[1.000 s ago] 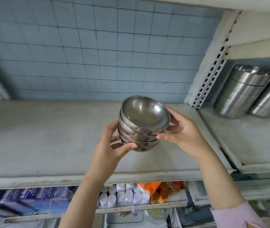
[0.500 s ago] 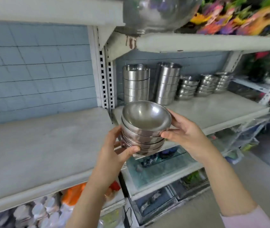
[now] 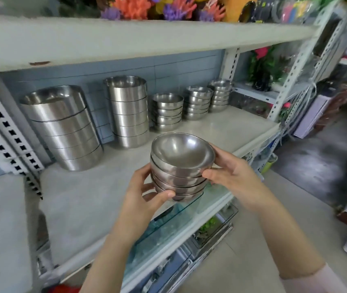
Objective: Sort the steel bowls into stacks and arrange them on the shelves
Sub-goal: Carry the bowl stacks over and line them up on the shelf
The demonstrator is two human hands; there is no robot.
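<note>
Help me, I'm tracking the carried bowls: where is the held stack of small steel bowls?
The stack of small steel bowls sits mid-frame between left hand and right hand, above the shelf's front edge.

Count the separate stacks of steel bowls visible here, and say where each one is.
6. Five stand along the shelf: large stack, tall stack, three small stacks. One held stack sits between left hand and right hand.
</note>
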